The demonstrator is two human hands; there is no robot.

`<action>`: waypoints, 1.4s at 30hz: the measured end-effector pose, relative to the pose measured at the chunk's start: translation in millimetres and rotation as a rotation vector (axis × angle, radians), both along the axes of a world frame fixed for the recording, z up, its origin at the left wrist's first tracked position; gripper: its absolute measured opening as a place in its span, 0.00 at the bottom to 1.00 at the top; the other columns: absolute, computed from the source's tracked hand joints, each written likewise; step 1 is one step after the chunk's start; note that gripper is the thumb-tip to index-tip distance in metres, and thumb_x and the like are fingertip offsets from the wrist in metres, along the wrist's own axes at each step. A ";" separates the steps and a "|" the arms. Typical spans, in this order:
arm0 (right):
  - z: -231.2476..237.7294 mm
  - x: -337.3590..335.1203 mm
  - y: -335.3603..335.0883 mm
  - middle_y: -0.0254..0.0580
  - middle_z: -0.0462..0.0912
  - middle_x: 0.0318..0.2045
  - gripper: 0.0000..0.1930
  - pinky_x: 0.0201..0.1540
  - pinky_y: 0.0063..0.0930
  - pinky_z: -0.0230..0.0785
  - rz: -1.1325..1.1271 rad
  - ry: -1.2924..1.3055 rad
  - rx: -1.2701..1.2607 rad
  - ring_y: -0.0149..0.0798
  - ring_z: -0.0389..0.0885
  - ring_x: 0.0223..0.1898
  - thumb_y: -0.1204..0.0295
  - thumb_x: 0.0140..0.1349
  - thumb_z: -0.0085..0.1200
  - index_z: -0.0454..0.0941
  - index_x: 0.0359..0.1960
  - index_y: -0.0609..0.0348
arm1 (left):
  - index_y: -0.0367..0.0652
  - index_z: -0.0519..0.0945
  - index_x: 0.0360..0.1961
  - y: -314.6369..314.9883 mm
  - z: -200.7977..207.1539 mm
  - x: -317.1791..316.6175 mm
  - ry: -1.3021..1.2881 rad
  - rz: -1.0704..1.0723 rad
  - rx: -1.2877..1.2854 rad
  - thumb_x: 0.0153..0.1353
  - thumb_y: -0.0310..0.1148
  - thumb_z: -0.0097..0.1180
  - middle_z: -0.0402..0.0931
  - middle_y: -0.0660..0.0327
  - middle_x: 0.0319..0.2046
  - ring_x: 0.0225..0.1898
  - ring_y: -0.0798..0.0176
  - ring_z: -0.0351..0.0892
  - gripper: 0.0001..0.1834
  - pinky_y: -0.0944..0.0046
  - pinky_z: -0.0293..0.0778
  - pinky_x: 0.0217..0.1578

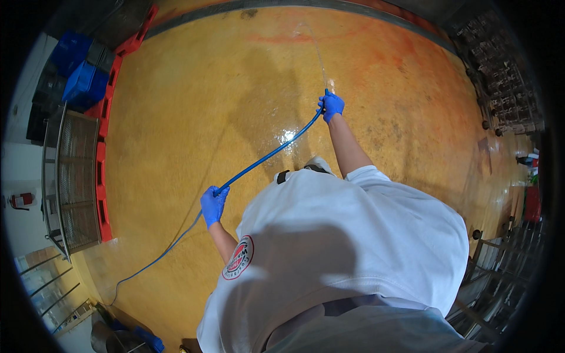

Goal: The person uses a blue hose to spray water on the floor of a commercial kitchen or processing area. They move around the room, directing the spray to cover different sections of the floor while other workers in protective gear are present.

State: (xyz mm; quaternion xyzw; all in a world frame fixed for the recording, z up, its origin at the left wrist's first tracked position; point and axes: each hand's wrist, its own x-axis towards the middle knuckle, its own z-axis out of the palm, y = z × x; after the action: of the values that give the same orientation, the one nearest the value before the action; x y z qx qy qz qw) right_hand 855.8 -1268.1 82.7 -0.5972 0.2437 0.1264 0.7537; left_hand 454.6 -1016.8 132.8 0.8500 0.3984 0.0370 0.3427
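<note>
A blue hose [266,157] runs between my two hands, both in blue gloves. My right hand [333,106], stretched out ahead, is closed around the hose near its end. From that end a thin stream of water [318,54] shoots forward onto the yellow floor [194,100]. Lower and to the left, my left hand [213,206] is wrapped round the same hose. Behind it the hose trails down to the floor at the lower left. Wet, shiny patches show on the floor below my right hand.
Red pallets [101,194] line the left side, with blue crates [86,84] and a metal mesh cart [78,176] on or beside them. A fire extinguisher [22,200] hangs on the left wall. Dark stacked racks [500,76] stand at the right, and metal wheeled racks [500,265] at the lower right.
</note>
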 end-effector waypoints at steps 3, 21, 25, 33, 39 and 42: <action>-14.6 -2.6 -2.7 0.43 0.76 0.23 0.13 0.14 0.35 0.65 0.016 0.075 -0.005 0.35 0.72 0.16 0.79 0.55 0.42 0.70 0.43 0.59 | 0.37 0.73 0.17 1.1 -1.8 -4.2 0.012 0.001 -0.017 0.46 0.42 0.65 0.69 0.55 0.13 0.16 0.63 0.65 0.19 0.62 0.62 0.21; -15.4 1.5 9.2 0.42 0.76 0.24 0.16 0.13 0.32 0.66 0.059 0.007 0.027 0.33 0.72 0.17 0.79 0.55 0.43 0.69 0.47 0.59 | 0.37 0.74 0.18 2.7 -10.2 -7.5 0.068 0.012 -0.022 0.46 0.44 0.65 0.70 0.53 0.14 0.17 0.60 0.65 0.20 0.60 0.64 0.22; -11.4 1.5 11.0 0.42 0.77 0.24 0.16 0.13 0.31 0.66 0.061 -0.028 0.029 0.33 0.73 0.17 0.79 0.55 0.44 0.69 0.47 0.60 | 0.37 0.74 0.18 3.8 -13.8 -8.6 0.065 0.004 0.000 0.46 0.44 0.65 0.70 0.53 0.14 0.17 0.61 0.65 0.20 0.60 0.64 0.22; 6.8 -0.1 15.9 0.42 0.77 0.24 0.14 0.13 0.30 0.67 0.040 -0.101 0.063 0.32 0.73 0.17 0.80 0.55 0.44 0.71 0.45 0.60 | 0.37 0.74 0.17 3.5 -13.5 -7.9 0.049 0.015 -0.036 0.46 0.44 0.65 0.69 0.54 0.13 0.16 0.62 0.65 0.20 0.60 0.63 0.21; 14.2 -0.1 16.7 0.40 0.78 0.24 0.12 0.14 0.29 0.68 0.041 -0.135 0.064 0.32 0.74 0.17 0.79 0.57 0.44 0.71 0.43 0.58 | 0.37 0.73 0.18 1.0 -8.2 -7.6 -0.008 0.012 -0.055 0.47 0.43 0.65 0.68 0.55 0.13 0.16 0.62 0.64 0.20 0.61 0.62 0.20; 15.7 1.2 16.2 0.40 0.79 0.26 0.10 0.17 0.31 0.71 0.058 -0.149 0.054 0.33 0.75 0.19 0.77 0.58 0.46 0.72 0.41 0.55 | 0.37 0.73 0.18 3.2 -10.8 -8.9 0.001 -0.008 -0.020 0.47 0.43 0.65 0.67 0.55 0.13 0.17 0.63 0.63 0.20 0.61 0.62 0.21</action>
State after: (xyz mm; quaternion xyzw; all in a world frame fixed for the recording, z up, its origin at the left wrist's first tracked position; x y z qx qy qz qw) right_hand 857.0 -1251.9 98.4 -0.5911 0.1659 0.1097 0.7817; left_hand 445.7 -1013.6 122.0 0.8481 0.3954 0.0310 0.3513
